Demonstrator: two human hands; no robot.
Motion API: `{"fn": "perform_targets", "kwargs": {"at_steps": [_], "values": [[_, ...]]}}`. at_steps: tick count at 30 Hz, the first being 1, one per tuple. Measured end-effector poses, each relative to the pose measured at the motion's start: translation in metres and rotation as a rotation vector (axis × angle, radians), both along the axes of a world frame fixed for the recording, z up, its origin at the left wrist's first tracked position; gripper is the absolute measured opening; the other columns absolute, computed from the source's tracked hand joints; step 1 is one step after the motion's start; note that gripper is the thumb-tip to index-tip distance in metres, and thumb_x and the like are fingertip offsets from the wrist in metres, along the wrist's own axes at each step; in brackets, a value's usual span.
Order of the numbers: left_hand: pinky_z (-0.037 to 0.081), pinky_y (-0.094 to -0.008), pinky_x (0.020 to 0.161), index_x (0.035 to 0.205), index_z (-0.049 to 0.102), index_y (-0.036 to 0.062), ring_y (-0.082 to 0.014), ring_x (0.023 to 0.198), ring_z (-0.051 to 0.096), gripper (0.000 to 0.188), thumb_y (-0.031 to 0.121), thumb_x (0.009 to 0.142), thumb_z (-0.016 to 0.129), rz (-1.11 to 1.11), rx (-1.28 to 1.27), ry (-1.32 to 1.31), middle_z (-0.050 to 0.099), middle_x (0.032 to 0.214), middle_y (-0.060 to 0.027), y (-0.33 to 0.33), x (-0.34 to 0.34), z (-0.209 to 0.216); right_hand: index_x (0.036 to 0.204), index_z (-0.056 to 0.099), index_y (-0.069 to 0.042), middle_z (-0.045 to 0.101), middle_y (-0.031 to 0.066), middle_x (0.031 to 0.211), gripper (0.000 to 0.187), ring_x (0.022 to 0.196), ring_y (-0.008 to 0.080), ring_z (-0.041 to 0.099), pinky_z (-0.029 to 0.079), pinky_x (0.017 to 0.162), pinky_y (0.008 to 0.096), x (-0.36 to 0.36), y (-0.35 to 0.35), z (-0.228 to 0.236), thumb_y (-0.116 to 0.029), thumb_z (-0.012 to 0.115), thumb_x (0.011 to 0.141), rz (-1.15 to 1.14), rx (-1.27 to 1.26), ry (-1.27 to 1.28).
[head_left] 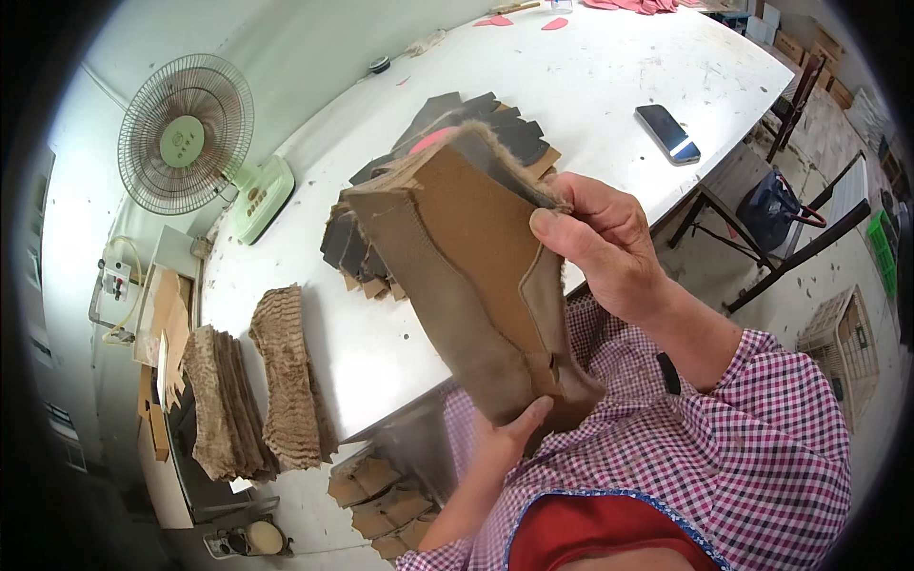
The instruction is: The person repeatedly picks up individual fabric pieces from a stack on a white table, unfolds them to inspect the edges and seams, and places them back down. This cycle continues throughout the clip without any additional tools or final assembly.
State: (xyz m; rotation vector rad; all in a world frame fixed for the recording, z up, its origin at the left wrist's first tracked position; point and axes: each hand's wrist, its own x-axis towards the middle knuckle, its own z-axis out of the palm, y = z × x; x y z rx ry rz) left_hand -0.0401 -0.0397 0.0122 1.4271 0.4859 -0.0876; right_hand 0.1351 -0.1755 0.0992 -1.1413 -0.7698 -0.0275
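A brown boot upper (466, 247), with tan panels and a grey, fuzzy-edged lining, is held up at a slant in front of my body. My right hand (614, 243) pinches its upper right edge between thumb and fingers, next to the fuzzy rim. At its lower end my left hand (514, 428) grips it, thumb on the near face; the other fingers are hidden behind it. Just beyond lies a pile of dark grey and tan cut pieces (347, 238), partly covered by the boot upper.
Two stacks of brown furry pieces, a left stack (224, 404) and a right stack (288, 376), lie along the white table's (533, 76) left side. A green fan (186, 138) stands behind them. A phone (668, 133) lies at right. More brown pieces (386, 500) sit below the table edge.
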Motion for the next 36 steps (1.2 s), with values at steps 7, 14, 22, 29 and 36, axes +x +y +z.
{"fn": "perform_targets", "kwargs": {"at_steps": [7, 14, 22, 29, 36], "values": [[0.050, -0.0315, 0.082, 0.118, 0.060, -0.0024, -0.0197, 0.095, 0.063, 0.039, 0.001, 0.080, 0.069, 0.117, 0.630, -0.374, 0.066, 0.109, -0.0126, 0.072, 0.002, 0.042, 0.108, 0.055, -0.003, 0.056, 0.0014, 0.073, 0.023, 0.048, 0.0067, 0.044, 0.033, 0.040, 0.0192, 0.032, 0.009, 0.019, -0.024, 0.055, 0.099, 0.419, 0.117, 0.331], [0.045, -0.0420, 0.098, 0.118, 0.058, -0.0001, -0.0382, 0.110, 0.057, 0.042, 0.009, 0.079, 0.072, -0.074, 1.387, -0.381, 0.059, 0.119, -0.0195, 0.105, 0.056, 0.024, 0.092, 0.069, -0.002, 0.066, 0.0020, 0.079, 0.031, 0.069, 0.0068, 0.058, 0.049, 0.073, 0.0246, 0.117, 0.004, -0.037, -0.032, 0.063, 0.089, 0.436, -0.374, 0.019], [0.032, -0.0479, 0.108, 0.129, 0.055, 0.0040, -0.0400, 0.127, 0.044, 0.053, 0.028, 0.083, 0.063, -0.313, 1.216, -0.224, 0.051, 0.135, -0.0219, 0.064, 0.065, -0.036, 0.080, 0.063, -0.001, 0.065, 0.0157, 0.089, 0.019, 0.090, 0.0370, 0.060, 0.048, 0.082, 0.0439, 0.077, 0.011, -0.074, -0.018, 0.057, 0.086, 0.013, -1.189, -0.794], [0.041, -0.0435, 0.103, 0.130, 0.050, 0.0001, -0.0357, 0.119, 0.053, 0.058, 0.023, 0.080, 0.068, -0.128, 1.184, -0.376, 0.054, 0.128, -0.0198, 0.066, 0.046, -0.049, 0.132, 0.049, -0.001, 0.047, 0.0134, 0.141, 0.044, 0.133, 0.0255, 0.039, 0.027, 0.113, 0.0404, 0.022, 0.035, -0.120, -0.029, 0.047, 0.098, -0.053, -1.179, -0.939], [0.045, -0.0261, 0.077, 0.120, 0.059, -0.0020, -0.0146, 0.096, 0.058, 0.031, 0.009, 0.092, 0.056, 0.272, -0.385, -0.270, 0.062, 0.111, -0.0088, 0.130, 0.050, -0.005, 0.144, 0.037, -0.002, 0.031, 0.0096, 0.154, 0.056, 0.145, 0.0221, 0.021, 0.008, 0.121, 0.0386, 0.020, 0.024, -0.114, -0.039, 0.036, 0.102, 0.096, -1.289, -0.762]]}}
